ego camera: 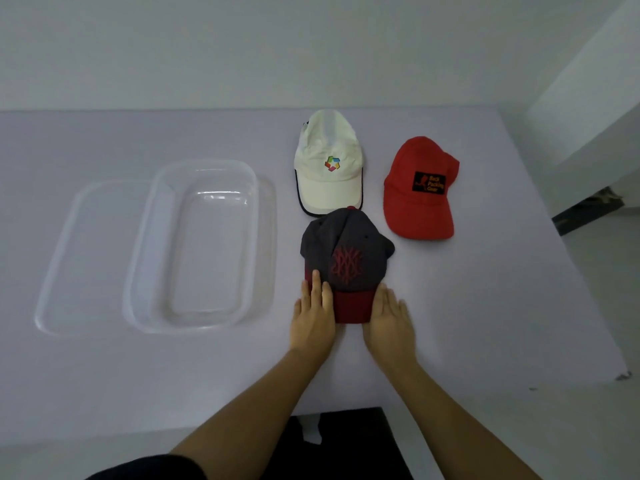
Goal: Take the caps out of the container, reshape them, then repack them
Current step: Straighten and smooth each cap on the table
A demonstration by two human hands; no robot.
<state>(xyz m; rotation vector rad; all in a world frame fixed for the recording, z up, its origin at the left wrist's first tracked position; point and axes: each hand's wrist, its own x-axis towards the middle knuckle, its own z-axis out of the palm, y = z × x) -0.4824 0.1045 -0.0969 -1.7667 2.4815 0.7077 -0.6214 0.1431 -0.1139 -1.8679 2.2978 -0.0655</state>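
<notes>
Step in hand: reshaping the grey cap [346, 252], judged from the hand placement.
Grey cap: on the worktop [502, 289], red brim toward the person, crown creased, its top meeting the white cap [329, 168] brim.
Left hand [313, 318]: flat, fingers spread, lying on the brim's left edge; grips nothing.
Right hand [389, 318]: flat, fingers together against the brim's right edge; grips nothing.
Other caps: white cap and red cap [420, 188] just beyond.
Container [194, 247]: clear, empty, left; lid [86, 258] partly under it.
Technique: press both brim sides evenly inward, then lift the dented crown.
</notes>
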